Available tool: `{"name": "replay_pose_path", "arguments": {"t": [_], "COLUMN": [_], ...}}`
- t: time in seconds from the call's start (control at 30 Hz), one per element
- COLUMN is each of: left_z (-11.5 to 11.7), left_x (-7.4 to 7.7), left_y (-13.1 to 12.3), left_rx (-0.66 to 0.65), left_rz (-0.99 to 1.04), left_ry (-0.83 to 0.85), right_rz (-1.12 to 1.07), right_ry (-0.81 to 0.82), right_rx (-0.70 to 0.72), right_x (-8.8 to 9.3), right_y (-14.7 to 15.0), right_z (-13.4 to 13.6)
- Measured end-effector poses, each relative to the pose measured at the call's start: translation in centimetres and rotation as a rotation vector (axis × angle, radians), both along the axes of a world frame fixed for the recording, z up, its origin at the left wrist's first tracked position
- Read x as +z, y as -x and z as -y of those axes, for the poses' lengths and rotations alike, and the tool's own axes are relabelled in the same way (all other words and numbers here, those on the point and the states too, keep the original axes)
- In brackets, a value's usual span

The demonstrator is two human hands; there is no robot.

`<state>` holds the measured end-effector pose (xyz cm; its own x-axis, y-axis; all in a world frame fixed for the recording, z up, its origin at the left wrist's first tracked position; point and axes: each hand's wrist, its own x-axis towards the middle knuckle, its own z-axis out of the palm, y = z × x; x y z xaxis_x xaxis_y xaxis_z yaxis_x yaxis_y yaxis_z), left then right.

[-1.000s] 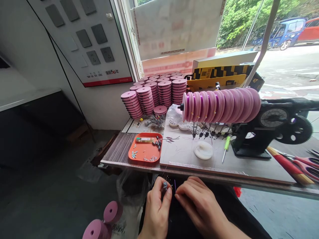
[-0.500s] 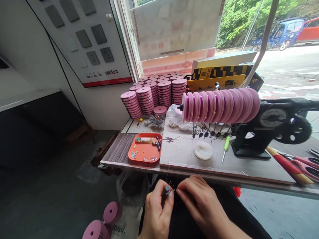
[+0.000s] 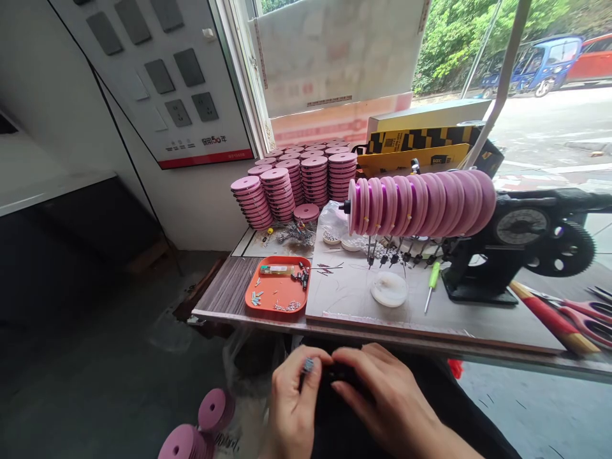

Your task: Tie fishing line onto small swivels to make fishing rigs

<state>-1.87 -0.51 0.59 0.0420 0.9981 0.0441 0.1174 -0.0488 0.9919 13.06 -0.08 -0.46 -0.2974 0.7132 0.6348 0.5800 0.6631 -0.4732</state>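
Low in front of the table edge, my left hand [image 3: 297, 398] is closed, thumb against bent fingers, on a small cluster of shiny blue-silver metal pieces [image 3: 308, 365]. Their exact kind is too small to tell. My right hand [image 3: 382, 389] meets it fingertip to fingertip, its fingers curled. Whatever sits in the right fingers is hidden or too fine to make out. Dark cloth on my lap lies beneath both hands. Just beyond, an orange tray [image 3: 253, 305] carries a small clear tube [image 3: 277, 270], black pieces and tiny metal parts.
A black stand [image 3: 478, 287] bears a row of pink spools [image 3: 421, 204] above the board [image 3: 344, 306]. A white round disc [image 3: 389, 289], a green screwdriver [image 3: 433, 280] and scissors [image 3: 588, 319] lie rightward. Stacked pink spools [image 3: 277, 191] stand behind; others [image 3: 215, 408] lie low left.
My left hand has shifted slightly left with the metal cluster. The right hand has moved a little left, and its fingertips now touch the left hand's. Things on the table stay put.
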Motion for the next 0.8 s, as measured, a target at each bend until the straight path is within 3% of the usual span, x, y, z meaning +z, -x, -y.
{"name": "replay_pose_path", "arguments": {"t": [0.13, 0.23, 0.3, 0.47, 0.6, 0.8], "left_z": [-0.9, -1.7, -2.0, -1.2, -0.7, -0.7], "left_x": [1.8, 2.7, 2.4, 0.0, -1.0, -0.8], "left_y": [0.2, 1.1, 1.4, 0.7, 0.0, -0.2], "left_rx": [0.053, 0.189, 0.240, 0.003, -0.006, 0.049], "left_rz": [0.656, 0.866, 0.770, 0.408, 0.343, 0.299], "left_ry": [0.255, 0.284, 0.240, 0.406, 0.418, 0.422], "right_rz": [0.067, 0.019, -0.030, -0.148, -0.041, -0.007], "right_ry": [-0.124, -0.166, -0.143, -0.102, -0.091, -0.107], "right_rx": [0.098, 0.136, 0.131, 0.051, 0.044, 0.007], "right_x": [0.6, 1.0, 1.0, 0.2, 0.4, 0.5], "right_y": [0.1, -0.1, -0.2, 0.1, 0.2, 0.3], "right_z": [0.1, 0.2, 0.3, 0.1, -0.1, -0.1]}}
